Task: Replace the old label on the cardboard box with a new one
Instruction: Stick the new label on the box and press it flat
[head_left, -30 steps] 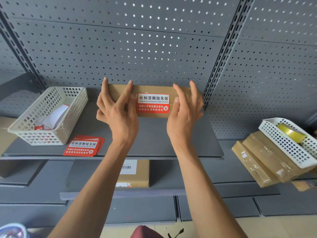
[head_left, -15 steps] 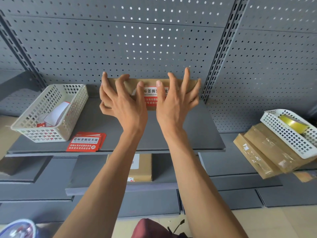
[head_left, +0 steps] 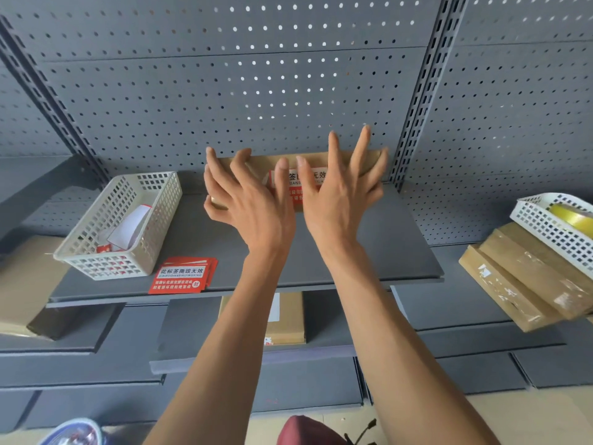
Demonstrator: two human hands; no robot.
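A flat brown cardboard box (head_left: 260, 163) stands on edge at the back of the grey shelf (head_left: 391, 252), leaning against the pegboard. A red and white label (head_left: 319, 175) is on its front face, partly hidden by my thumbs. My left hand (head_left: 253, 200) lies spread over the box's left half, with its thumb tip on the label's left part. My right hand (head_left: 340, 200) is spread over the right half, thumb on the label's middle and fingers reaching past the box's top edge. Neither hand holds anything.
A stack of spare red labels (head_left: 181, 276) lies at the shelf's front edge beside a white basket (head_left: 109, 268) holding paper. At the right, another white basket (head_left: 545, 226) with a yellow tape roll (head_left: 574, 218) rests on taped boxes (head_left: 526, 284). One box (head_left: 287, 319) sits on the lower shelf.
My hands moved inward from the label's two sides. The thumbs now rest on the label and cover much of it, and the fingers have spread wider over the box.
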